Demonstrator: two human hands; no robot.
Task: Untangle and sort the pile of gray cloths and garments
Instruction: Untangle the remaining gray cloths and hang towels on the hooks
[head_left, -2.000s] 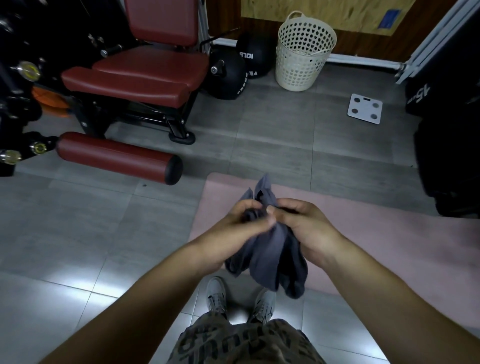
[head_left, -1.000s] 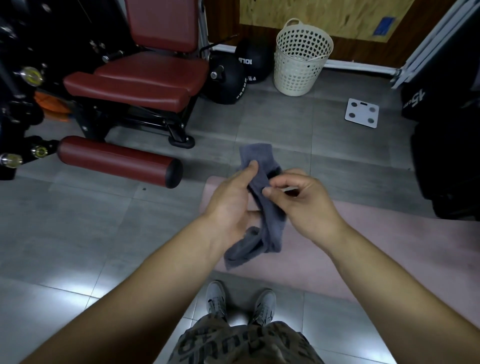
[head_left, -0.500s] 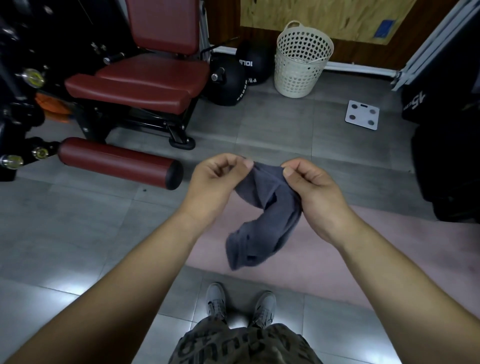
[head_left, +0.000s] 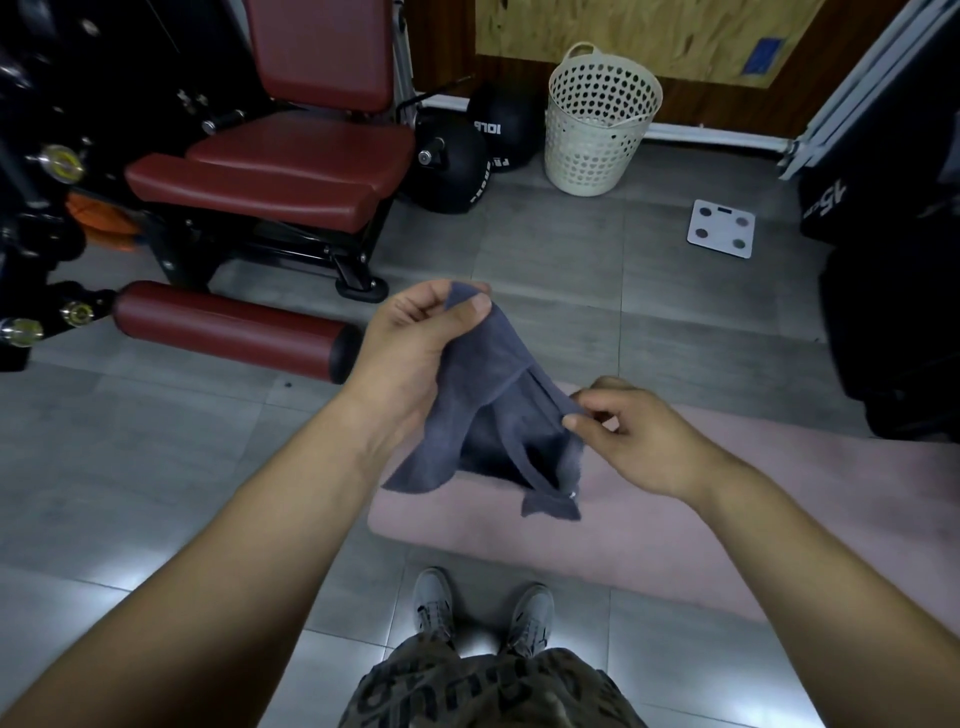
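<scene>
As fingers (head_left: 475, 306) pinch cloth (head_left: 485, 387), mat (head_left: 727, 525) below, basket (head_left: 592, 145) bkgd

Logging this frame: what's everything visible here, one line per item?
cloth: one, gray, held up mid-frame
floor: one, gray tiles, throughout
mat: one, pink, on floor below cloth
basket: one, cream, top centre
scale: one, white, on floor right of basket
balls: two, black, left of basket
seat: one, red, upper left
roller: one, red, below seat
shoes: two, gray, bottom centre
shorts: one, patterned, bottom edge
left hand: pinches cloth's top corner
right hand: pinches cloth's right edge
</scene>
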